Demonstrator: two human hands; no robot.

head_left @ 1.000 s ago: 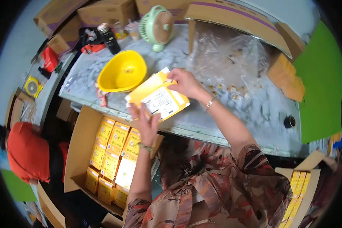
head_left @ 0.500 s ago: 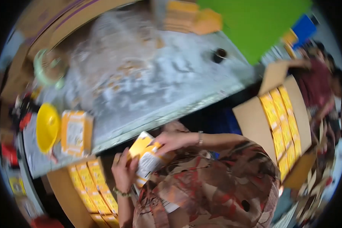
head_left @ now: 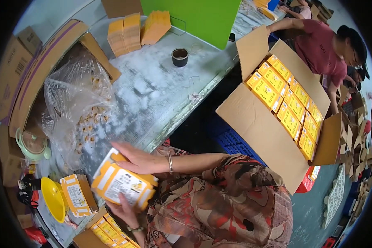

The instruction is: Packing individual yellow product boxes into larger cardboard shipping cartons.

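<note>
Above my lap, near the table's front edge, a small yellow and white paper carton (head_left: 124, 184) is tilted, its printed label face up. My left hand (head_left: 123, 210) grips its near side, with the thumb over the label edge. Along the far edge lies my right hand (head_left: 137, 159), its fingers partly behind the carton, so their grip there is partly hidden. A similar yellow and white carton (head_left: 75, 196) stands on the table to the left, beside a yellow bowl (head_left: 53, 200).
A large cardboard box (head_left: 252, 132) filled with yellow cartons stands at right; another box (head_left: 88, 239) of cartons is at lower left. Clear plastic bag (head_left: 70, 91), black cup (head_left: 180, 57), flat carton stacks (head_left: 125, 35) and green board (head_left: 194, 18) are on the table. A co-worker (head_left: 322, 45) leans at far right.
My view has swung toward the right. The carton and both hands now appear farther left, and more of the carton's label face shows. My right hand has shifted to the carton's far edge.
</note>
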